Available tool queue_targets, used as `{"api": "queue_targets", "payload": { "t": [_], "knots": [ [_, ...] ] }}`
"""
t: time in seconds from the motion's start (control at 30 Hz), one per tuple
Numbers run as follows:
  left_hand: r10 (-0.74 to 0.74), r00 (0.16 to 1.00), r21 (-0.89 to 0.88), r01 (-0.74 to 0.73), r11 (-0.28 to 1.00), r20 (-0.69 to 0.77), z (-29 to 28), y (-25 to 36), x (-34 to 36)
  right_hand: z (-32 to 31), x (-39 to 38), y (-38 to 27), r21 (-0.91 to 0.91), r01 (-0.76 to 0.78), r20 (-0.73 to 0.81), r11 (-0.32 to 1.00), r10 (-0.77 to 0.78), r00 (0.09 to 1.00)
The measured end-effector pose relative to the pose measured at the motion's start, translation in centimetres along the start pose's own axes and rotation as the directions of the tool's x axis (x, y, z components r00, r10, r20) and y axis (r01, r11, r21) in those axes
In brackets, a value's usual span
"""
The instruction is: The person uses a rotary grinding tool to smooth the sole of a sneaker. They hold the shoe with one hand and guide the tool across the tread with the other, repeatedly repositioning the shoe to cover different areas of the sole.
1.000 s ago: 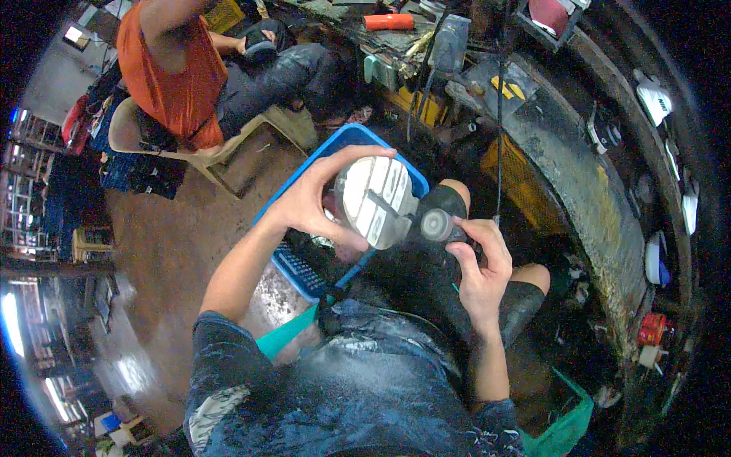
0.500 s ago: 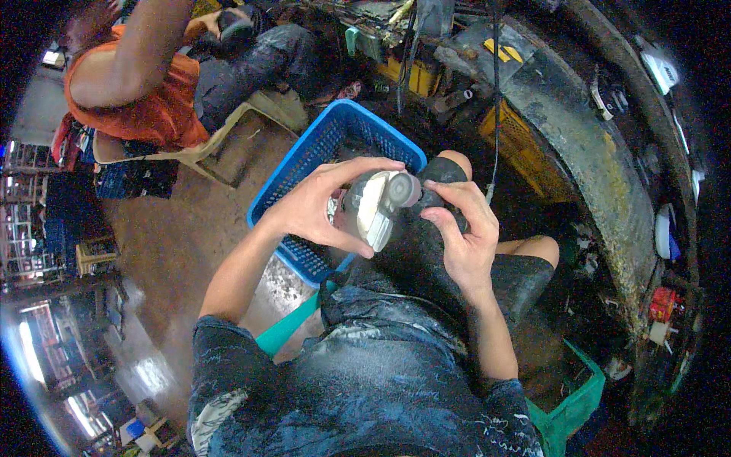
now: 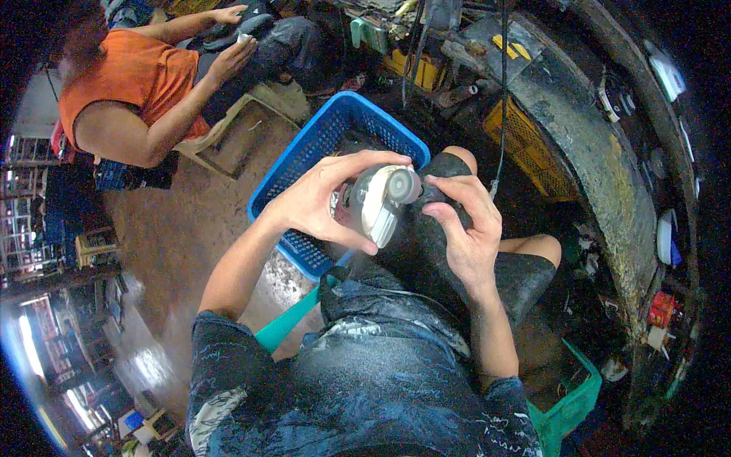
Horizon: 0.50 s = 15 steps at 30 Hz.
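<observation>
Though likely stiff and slippery, best held around its rim, the pale rounded piece [image 3: 373, 207] is gripped by the left hand [image 3: 318, 199] at the blue basket's [image 3: 384, 129] right; whether the grey disc [image 3: 400, 184] is pinched by the half-curled right hand [image 3: 474, 228] cannot be told.

Dark navy short-sleeved fabric T-shirt [image 3: 373, 381] at six o'clock bears a whitish motif [image 3: 217, 417] at seven, pale scrawled lines [image 3: 499, 423] at five; black shorts [image 3: 525, 286] at four; left hand [image 3: 320, 202], right hand [image 3: 474, 232] bare.
</observation>
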State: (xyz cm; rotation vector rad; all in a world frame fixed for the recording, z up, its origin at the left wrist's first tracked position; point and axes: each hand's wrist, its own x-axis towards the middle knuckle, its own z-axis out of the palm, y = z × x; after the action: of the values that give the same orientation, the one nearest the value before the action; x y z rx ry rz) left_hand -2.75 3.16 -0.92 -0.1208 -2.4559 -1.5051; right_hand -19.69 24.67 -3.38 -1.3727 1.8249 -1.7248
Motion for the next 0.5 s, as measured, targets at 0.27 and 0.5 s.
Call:
{"api": "queue_targets", "payload": {
  "t": [0.27, 0.5],
  "knots": [
    [0.000, 1.000, 0.010, 0.000, 1.000, -0.007, 0.1, 0.0, -0.2, 0.3, -0.7, 0.0, -0.001, -0.021, 0.035, 1.000, 0.021, 0.999],
    [-0.015, 1.000, 0.021, 0.015, 1.000, -0.007, 0.1, -0.1, -0.2, 0.6, -1.5, 0.1, 0.037, -0.013, 0.046, 0.999, 0.011, 0.999]
  ]
}}
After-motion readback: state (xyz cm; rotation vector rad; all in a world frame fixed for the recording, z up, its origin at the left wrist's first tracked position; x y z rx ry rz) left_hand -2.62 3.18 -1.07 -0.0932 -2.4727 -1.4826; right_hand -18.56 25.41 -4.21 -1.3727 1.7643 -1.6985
